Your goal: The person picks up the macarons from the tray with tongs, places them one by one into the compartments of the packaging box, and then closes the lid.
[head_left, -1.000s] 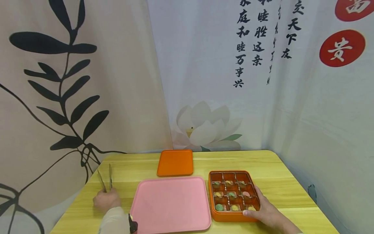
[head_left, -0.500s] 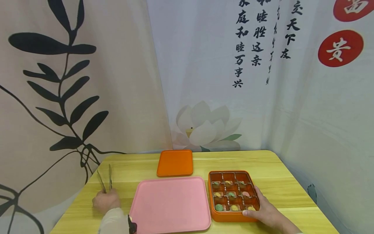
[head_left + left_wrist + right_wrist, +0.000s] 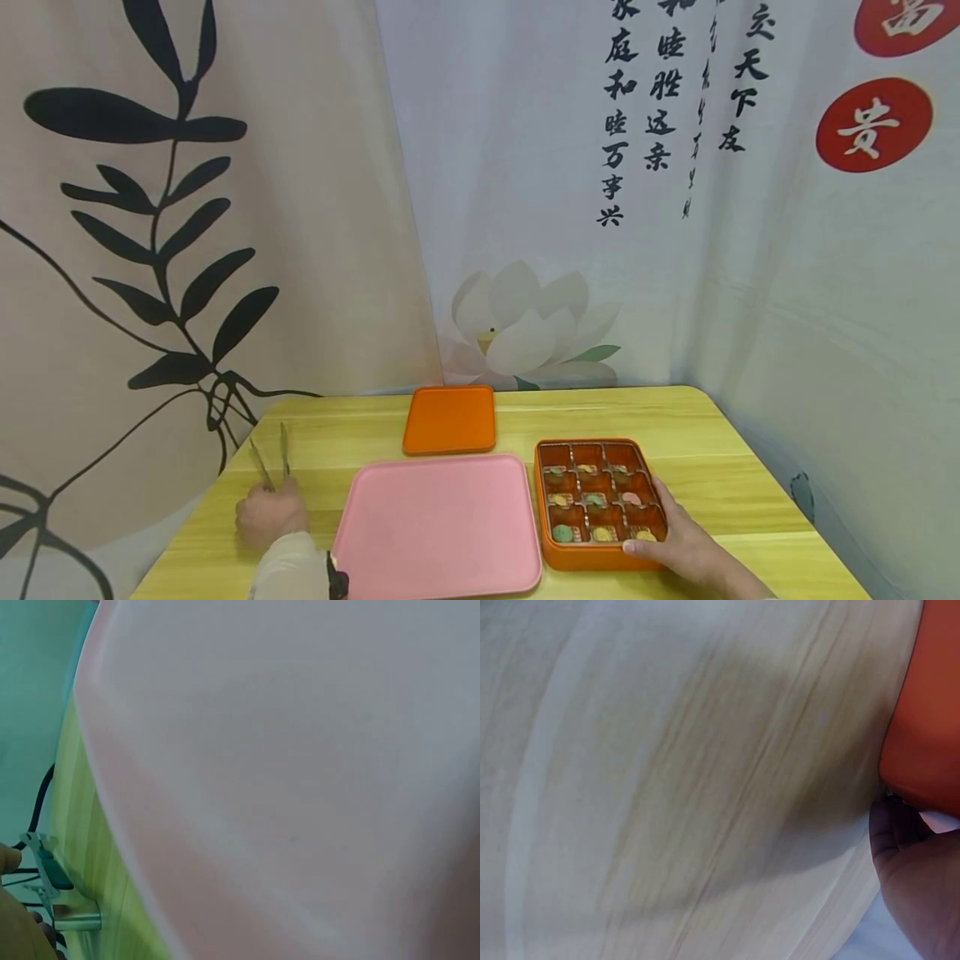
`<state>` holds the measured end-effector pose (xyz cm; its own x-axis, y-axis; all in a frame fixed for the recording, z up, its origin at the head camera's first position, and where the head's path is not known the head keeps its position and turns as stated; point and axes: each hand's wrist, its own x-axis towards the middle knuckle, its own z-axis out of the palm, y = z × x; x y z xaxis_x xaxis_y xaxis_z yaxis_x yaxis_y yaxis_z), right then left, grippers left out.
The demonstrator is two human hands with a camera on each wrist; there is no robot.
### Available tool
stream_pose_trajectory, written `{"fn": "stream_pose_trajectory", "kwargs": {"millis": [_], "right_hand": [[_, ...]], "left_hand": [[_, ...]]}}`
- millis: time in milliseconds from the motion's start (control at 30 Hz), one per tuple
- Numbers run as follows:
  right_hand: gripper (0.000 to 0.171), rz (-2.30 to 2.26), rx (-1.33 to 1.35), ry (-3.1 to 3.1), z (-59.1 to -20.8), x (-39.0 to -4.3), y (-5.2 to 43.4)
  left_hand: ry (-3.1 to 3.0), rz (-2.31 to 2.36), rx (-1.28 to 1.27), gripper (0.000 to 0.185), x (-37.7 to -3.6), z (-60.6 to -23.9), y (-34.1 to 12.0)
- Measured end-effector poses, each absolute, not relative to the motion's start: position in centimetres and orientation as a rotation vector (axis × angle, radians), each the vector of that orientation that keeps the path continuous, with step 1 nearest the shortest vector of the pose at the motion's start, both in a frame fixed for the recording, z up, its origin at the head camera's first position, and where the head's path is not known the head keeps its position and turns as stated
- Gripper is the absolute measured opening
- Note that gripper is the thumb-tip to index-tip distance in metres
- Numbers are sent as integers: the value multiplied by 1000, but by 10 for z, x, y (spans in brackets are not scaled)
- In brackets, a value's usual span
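Note:
In the head view my left hand point(image 3: 272, 515) grips a pair of metal tongs point(image 3: 284, 450) over the left of the table, their two arms spread apart and pointing away from me. My right hand point(image 3: 678, 542) holds the near right corner of an orange box point(image 3: 573, 558), thumb on its front and fingers along its side. Clear dividers split the box into several compartments, with small green, yellow and pink pieces in them, such as a round green one point(image 3: 562, 532). The right wrist view has the fingers against the orange box wall point(image 3: 937, 697).
Between my hands lies a bare pink tray point(image 3: 438, 525), which fills much of the left wrist view. Behind it sits a flat orange lid-like tray point(image 3: 450, 421). Both are on a wood-grain table point(image 3: 750, 500). A printed curtain point(image 3: 337, 208) hangs behind the far edge.

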<state>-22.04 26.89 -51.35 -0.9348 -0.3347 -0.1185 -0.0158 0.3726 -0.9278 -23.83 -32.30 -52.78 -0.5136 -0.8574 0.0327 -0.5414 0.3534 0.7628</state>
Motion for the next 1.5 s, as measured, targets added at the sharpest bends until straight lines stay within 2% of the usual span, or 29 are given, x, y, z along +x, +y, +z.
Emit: {"fn": "stream_pose_trajectory", "kwargs": {"millis": [400, 867, 1500], "right_hand": [[99, -1616, -346, 2317, -512, -220, 272], [102, -1577, -307, 2365, -511, -220, 275], [102, -1619, -296, 2312, -514, -220, 268]], "left_hand": [[-2231, -1021, 1124, 58, -247, -504, -316], [-2234, -1108, 750, 58, -270, -498, -306], [-2444, -1271, 400, 62, -300, -479, -277]]}}
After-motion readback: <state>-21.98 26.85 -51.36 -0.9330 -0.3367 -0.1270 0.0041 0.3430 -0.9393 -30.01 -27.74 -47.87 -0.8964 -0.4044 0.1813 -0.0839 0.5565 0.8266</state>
